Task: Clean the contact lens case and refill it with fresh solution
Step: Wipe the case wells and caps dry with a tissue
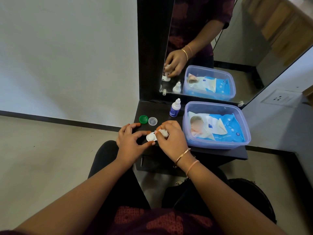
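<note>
Pinches lens case point(150, 137) in left fingers point(141, 133), long axis crosswise toward right fingers point(169, 127), clamped on white wad point(164, 133) at that end.

- Both bare forearms reached forward from the bottom of the view and converged toward the front left corner of the tabletop point(149, 107).
- The left hand point(130, 139) lay palm down with a straight wrist; its thumb and forefinger pinched the left end of the lens case point(150, 137) from front and back.
- Its other fingers were bent and spread, tips toward the tabletop's left edge.
- The right hand point(171, 139) arched over the case's right end, knuckles up.
- Its fingertips pinched a white wad point(164, 133) and held it against the case.
- The two hands sat just beside each other.
</note>
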